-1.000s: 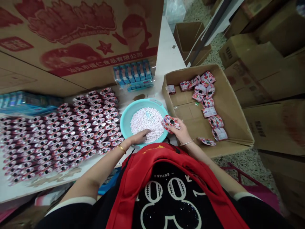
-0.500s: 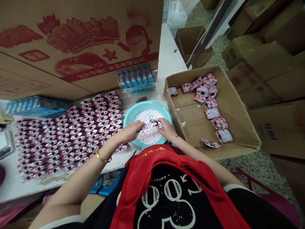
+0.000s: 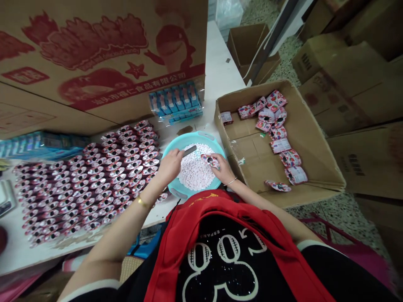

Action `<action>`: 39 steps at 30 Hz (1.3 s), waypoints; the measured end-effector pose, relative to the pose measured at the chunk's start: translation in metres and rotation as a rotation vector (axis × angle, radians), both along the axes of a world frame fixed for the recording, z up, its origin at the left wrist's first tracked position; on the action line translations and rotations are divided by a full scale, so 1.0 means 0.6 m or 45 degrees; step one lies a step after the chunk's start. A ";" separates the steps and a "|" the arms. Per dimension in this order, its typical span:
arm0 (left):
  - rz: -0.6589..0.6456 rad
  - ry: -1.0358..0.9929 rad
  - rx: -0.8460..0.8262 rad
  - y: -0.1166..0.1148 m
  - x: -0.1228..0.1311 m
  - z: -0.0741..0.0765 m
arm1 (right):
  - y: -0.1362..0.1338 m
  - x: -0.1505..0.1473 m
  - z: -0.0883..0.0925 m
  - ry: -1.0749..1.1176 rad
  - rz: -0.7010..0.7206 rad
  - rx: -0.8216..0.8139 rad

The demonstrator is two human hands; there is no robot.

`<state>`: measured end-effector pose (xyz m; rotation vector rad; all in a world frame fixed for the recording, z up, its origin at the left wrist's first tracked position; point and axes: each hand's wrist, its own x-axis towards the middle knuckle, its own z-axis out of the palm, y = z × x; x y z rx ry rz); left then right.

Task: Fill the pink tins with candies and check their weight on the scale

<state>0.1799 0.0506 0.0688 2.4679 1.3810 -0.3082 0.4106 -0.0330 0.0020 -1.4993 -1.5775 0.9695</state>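
Hands meet over a round teal plastic basin point(image 3: 206, 136) in the head view; it sits at the near edge of the white worktop point(image 3: 217, 71) and holds a heap of small white and pale pink tablets point(image 3: 195, 174). The left hand point(image 3: 170, 165) is over the basin's left rim, fingers curled shut round a short dark grey stick-like tool point(image 3: 189, 150); its free end points across the tablets toward the right, and what sort of tool it is cannot be told. The right hand point(image 3: 223, 168) is over the basin's right side, fingers pinching a small red-and-white printed packet point(image 3: 208, 160). The packet is held just above the tablets, its dark round spot turned up, near the tool's tip but apart from it.

Left of the basin, tight rows of like packets point(image 3: 94, 184) cover the worktop; some touch the basin's left side. Right of it stands an open brown cardboard box point(image 3: 302, 126) with more packets scattered along its floor. Behind the rows leans a large cardboard carton with red print point(image 3: 94, 54); beside it lie blue packs in clear wrap point(image 3: 176, 102). A gold bangle point(image 3: 141, 203) circles the left wrist.
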 end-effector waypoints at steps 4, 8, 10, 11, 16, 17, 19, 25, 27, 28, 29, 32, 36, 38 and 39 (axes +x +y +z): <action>0.041 -0.063 -0.167 0.009 0.003 -0.120 | 0.003 0.012 0.002 0.020 -0.097 -0.023; -0.072 -0.151 -0.317 -0.035 0.023 -0.183 | 0.004 0.015 0.005 0.054 -0.148 -0.060; -0.123 -0.203 -0.400 -0.066 0.027 -0.195 | 0.004 0.015 0.006 0.081 -0.177 -0.071; -0.141 -0.229 -0.442 -0.081 0.028 -0.198 | 0.005 0.015 0.005 0.096 -0.191 -0.076; -0.162 -0.394 -0.625 -0.131 0.027 -0.198 | 0.008 0.018 0.000 0.181 -0.230 -0.114; -0.158 -0.436 -0.650 -0.134 0.025 -0.194 | 0.009 0.018 -0.001 0.195 -0.230 -0.127; -0.151 -0.516 -0.685 -0.131 0.017 -0.181 | 0.009 0.019 -0.003 0.215 -0.227 -0.138; -0.073 -0.754 -0.698 -0.088 -0.032 -0.088 | 0.008 0.015 -0.001 0.163 -0.188 -0.044; -0.046 -0.788 -0.666 -0.069 -0.045 -0.047 | 0.007 0.011 0.001 0.098 -0.130 -0.018; -0.050 -0.772 -0.638 -0.061 -0.047 -0.027 | 0.007 0.009 0.001 0.067 -0.089 -0.004; -0.063 -0.739 -0.608 -0.052 -0.047 -0.008 | 0.007 0.006 0.002 0.041 -0.046 0.012; -0.130 -0.533 -0.524 -0.034 -0.029 0.038 | 0.007 -0.006 -0.001 -0.017 0.078 0.059; -0.194 -0.061 -0.381 -0.032 0.021 0.083 | 0.007 -0.020 -0.010 -0.079 0.179 0.100; -0.206 0.139 -0.280 -0.039 0.046 0.101 | 0.006 -0.025 -0.015 -0.104 0.197 0.109; -0.214 0.208 -0.236 -0.044 0.057 0.109 | 0.006 -0.026 -0.016 -0.112 0.200 0.106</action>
